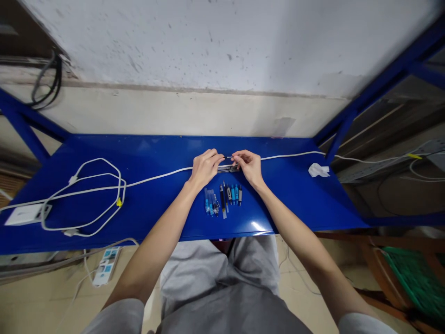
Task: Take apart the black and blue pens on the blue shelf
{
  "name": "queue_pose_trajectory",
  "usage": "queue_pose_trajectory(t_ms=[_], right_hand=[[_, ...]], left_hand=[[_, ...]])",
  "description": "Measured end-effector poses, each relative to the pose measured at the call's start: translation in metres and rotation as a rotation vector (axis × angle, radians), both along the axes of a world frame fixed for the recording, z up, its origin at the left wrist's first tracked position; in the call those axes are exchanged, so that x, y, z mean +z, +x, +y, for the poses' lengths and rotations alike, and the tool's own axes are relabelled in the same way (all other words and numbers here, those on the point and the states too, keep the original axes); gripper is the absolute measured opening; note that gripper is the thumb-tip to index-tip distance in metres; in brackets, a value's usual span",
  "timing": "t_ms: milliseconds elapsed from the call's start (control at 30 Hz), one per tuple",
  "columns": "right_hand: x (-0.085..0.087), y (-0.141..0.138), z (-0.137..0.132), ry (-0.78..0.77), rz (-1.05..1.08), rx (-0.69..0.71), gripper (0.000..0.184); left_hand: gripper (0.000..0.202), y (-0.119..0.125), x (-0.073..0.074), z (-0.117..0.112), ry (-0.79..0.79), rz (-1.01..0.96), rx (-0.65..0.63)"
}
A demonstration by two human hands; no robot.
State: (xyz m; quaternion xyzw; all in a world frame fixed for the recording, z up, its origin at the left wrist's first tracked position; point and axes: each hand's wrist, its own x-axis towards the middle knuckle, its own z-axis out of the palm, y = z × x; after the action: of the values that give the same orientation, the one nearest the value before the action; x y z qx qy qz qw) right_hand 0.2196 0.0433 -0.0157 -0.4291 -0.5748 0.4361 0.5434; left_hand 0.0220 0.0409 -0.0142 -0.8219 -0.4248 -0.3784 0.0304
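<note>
Over the middle of the blue shelf, my left hand is closed, with thumb and fingertips pinched together. Something small and dark shows at its fingertips, too small to name. Facing it, my right hand pinches a thin, pale pen part that points toward the left fingertips. I cannot tell whether the two pieces touch. Below the hands lie several thin pen pieces, partly hidden by my fingers. Closer to me are clear pen barrels with blue ends, slim dark refills and a row of blue and grey clicker tops.
A white cable crosses the shelf behind my hands and loops at the left beside a white adapter. Crumpled tissue lies at the right. A wall and blue frame posts bound the shelf.
</note>
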Motion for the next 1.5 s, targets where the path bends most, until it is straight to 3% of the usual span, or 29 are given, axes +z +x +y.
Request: queue_pose_trajectory(t_ms=[333, 567, 667, 967, 1233, 1300, 1433, 1500], right_hand=[[0.001, -0.002, -0.002, -0.011, 0.065, 0.117, 0.037], [0.005, -0.001, -0.006, 0.074, -0.091, -0.005, 0.043], [0.008, 0.000, -0.010, 0.107, -0.168, -0.026, 0.052], [0.014, 0.000, -0.021, 0.165, -0.239, 0.095, 0.060], [0.016, 0.026, -0.041, 0.208, -0.413, -0.039, 0.044], [0.016, 0.040, -0.057, 0.236, -0.493, 0.066, 0.054], [0.014, 0.062, -0.089, 0.198, -0.627, 0.286, 0.099], [0.014, 0.066, -0.099, 0.169, -0.664, 0.341, 0.106]], left_hand=[[0.030, 0.005, 0.006, -0.003, -0.032, 0.065, -0.030], [0.036, 0.010, 0.018, -0.013, -0.088, 0.107, -0.124], [0.030, 0.012, 0.020, -0.016, -0.101, 0.093, -0.143], [0.030, 0.012, 0.011, -0.016, 0.014, 0.077, -0.109], [0.030, 0.007, 0.006, -0.015, -0.039, -0.027, -0.028], [0.030, 0.007, 0.006, -0.014, -0.057, -0.055, -0.030], [0.030, 0.012, 0.006, -0.015, -0.091, -0.058, -0.043], [0.029, 0.014, 0.007, -0.016, -0.104, -0.062, -0.053]])
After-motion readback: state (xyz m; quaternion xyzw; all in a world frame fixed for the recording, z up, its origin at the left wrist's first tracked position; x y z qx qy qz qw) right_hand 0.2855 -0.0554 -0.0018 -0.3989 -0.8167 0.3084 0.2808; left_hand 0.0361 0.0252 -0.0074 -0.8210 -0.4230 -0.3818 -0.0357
